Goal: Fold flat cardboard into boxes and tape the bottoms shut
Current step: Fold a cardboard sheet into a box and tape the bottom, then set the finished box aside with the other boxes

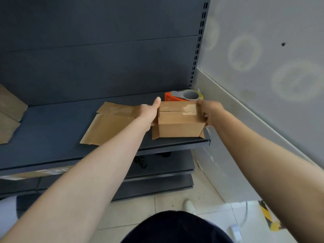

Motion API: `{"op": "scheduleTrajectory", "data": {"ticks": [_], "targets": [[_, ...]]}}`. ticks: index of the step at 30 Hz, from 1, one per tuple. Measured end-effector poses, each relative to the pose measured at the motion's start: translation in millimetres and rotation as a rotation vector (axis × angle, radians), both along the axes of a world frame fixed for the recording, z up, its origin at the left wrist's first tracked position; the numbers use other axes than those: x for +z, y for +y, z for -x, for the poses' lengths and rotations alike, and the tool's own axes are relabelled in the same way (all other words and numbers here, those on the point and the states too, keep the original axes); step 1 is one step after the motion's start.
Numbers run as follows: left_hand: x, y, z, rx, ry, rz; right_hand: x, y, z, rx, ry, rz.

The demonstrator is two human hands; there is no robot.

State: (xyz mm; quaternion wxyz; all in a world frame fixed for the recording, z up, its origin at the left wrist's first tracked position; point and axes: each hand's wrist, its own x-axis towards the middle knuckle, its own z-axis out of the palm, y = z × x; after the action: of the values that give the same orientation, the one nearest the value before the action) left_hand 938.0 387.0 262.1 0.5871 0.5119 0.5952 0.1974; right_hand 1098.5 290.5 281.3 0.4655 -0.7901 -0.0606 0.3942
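Note:
A small folded cardboard box stands on the dark shelf near its right end, closed flaps up, with a strip of clear tape across the seam at the right. My left hand grips the box's left side, thumb up. On the right side, my right hand clasps the box. A flat piece of cardboard lies on the shelf just left of the box. Behind the box sits an orange tape dispenser with a tape roll.
More flat cardboard lies at the shelf's far left. The shelf's back panel rises behind; a grey wall runs along the right. Lower shelves and a tiled floor lie below, with a yellow-black object on the floor at right.

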Motion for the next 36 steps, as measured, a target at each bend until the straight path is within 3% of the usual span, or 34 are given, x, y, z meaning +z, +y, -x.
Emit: {"op": "scheduleTrajectory", "data": {"ticks": [6, 11, 15, 23, 29, 36], "targets": [[28, 7, 9, 0.026, -0.122, -0.056, 23, 4, 19, -0.092, -0.094, -0.116], [33, 17, 32, -0.106, -0.235, -0.168, 33, 3, 38, -0.114, 0.082, -0.342], [28, 16, 59, -0.025, -0.180, -0.225, 35, 4, 60, -0.041, 0.233, -0.507], [17, 11, 101, 0.109, -0.261, 0.065, 19, 26, 101, 0.021, 0.198, -0.385], [18, 14, 119, 0.326, -0.284, 0.105, 6, 41, 116, 0.161, 0.020, -0.265], [17, 25, 129, 0.284, -0.294, 0.093, 19, 72, 112, 0.223, -0.253, -0.083]]}}
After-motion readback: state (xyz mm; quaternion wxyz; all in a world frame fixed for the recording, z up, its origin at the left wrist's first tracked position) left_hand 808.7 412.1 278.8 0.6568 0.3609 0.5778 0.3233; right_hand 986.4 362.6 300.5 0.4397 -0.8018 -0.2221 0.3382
